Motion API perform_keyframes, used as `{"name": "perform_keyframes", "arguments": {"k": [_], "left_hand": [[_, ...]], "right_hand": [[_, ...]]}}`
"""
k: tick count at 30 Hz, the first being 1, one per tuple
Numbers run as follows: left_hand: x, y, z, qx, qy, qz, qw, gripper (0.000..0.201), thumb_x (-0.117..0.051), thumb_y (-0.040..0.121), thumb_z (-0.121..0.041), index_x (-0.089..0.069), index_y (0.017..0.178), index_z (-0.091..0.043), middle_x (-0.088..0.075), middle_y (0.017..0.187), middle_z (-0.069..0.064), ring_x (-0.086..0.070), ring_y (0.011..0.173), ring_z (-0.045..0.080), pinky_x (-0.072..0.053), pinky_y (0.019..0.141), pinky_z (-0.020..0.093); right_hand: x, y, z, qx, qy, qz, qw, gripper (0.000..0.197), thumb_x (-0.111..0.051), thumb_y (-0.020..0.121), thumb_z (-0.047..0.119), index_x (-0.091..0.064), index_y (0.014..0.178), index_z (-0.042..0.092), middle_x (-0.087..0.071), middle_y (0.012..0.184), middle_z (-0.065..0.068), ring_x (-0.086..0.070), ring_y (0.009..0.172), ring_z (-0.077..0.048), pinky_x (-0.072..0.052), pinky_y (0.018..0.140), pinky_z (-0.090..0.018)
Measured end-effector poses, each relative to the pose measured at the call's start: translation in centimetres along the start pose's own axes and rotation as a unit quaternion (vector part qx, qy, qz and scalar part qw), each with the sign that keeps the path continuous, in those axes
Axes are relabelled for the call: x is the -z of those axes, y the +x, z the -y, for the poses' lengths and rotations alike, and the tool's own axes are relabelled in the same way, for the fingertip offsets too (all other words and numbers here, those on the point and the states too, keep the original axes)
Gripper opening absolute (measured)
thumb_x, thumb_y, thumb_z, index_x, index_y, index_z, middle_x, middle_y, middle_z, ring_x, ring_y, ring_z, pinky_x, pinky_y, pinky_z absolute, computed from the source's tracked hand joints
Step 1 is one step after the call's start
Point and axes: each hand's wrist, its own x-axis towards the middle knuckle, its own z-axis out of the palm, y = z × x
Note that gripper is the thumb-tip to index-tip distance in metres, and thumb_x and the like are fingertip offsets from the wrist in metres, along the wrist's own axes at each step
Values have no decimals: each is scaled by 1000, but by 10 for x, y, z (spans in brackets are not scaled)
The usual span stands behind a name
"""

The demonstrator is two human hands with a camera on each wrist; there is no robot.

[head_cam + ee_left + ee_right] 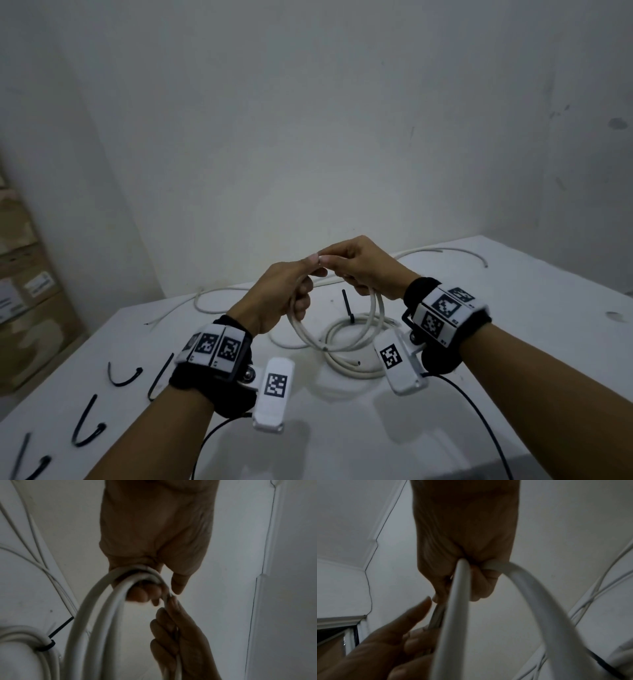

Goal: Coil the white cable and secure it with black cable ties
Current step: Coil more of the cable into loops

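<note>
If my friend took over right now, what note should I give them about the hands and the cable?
Left hand: fingers curled round the loops of the thick white round cable, held above the white table.
Right hand: also gripping the loops at the top, close beside the left.
Done: another white cable coil on the table already wears one tightened black plastic cable tie.
Left: finish coiling the held cable; loose lengths lie on the table behind the hands. Then tie it.
Spare black cable ties lie on the table's left side.
</note>
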Motion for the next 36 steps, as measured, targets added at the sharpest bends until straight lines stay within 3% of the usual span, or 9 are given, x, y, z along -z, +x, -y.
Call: {"name": "perform_keyframes", "arguments": {"k": [4,8,11,13,17,19,28,32,36], "left_hand": [[-7,3,7,-26,-18,-69,997,29,-46,100,-34,-56,89,-9,-27,48,-10,-23,39,7,-24,37,18],[-4,5,13,-23,-93,-137,986,27,-47,100,-33,-53,85,-11,-27,48,-9,-23,37,7,-24,37,19],[-5,5,17,-21,-113,-150,982,27,-46,100,-33,-52,86,-11,-28,50,-8,-23,37,7,-26,37,20],[-8,3,19,-20,-122,-139,983,27,-46,100,-33,-52,86,-11,-28,51,-6,-25,38,8,-32,37,21],[-8,-1,21,5,-161,-99,982,30,-45,100,-36,-51,85,-11,-29,50,-5,-30,41,11,-38,41,24],[-7,-2,21,19,-181,-81,980,33,-44,100,-38,-49,82,-11,-30,49,-4,-31,41,13,-39,43,26],[2,-5,22,59,-261,0,964,41,-40,99,-40,-49,71,-12,-31,50,-1,-31,41,15,-44,49,29],[1,-3,21,61,-268,-6,961,40,-42,97,-36,-42,63,-16,-24,46,-5,-23,35,12,-34,41,21],[-6,0,24,50,-254,-44,965,41,-45,98,-43,-43,67,-17,-23,46,-6,-22,34,9,-31,36,20]], "right_hand": [[-2,3,-2,10,-3,-23,1000,23,-61,92,22,-69,103,3,-44,55,-1,-37,42,-11,-38,37,-21],[2,-2,-13,-26,98,-51,994,18,-65,89,23,-63,95,6,-51,62,-4,-48,46,-15,-49,43,-28],[-1,-7,-18,-37,174,-60,982,14,-62,92,19,-61,96,5,-52,67,-7,-50,48,-15,-52,45,-29],[-2,-6,-19,-37,210,-66,975,14,-57,94,16,-61,100,4,-51,67,-7,-49,45,-12,-49,41,-25],[-1,-3,-19,-67,238,-62,967,18,-51,97,19,-60,109,8,-42,60,0,-31,36,-4,-24,34,-13],[-1,-3,-17,-77,226,-58,969,22,-48,99,23,-62,111,11,-33,54,6,-23,37,-4,-19,34,-12],[-3,-2,-13,-114,218,-104,964,18,-53,95,19,-69,99,12,-25,49,8,-18,38,-6,-14,36,-11],[-3,-2,-16,-114,231,-110,960,18,-54,94,19,-70,98,12,-24,51,7,-17,39,-6,-15,36,-11],[-3,-2,-21,-107,201,-114,967,20,-54,94,18,-71,100,12,-26,54,4,-21,40,-8,-18,38,-15]]}}
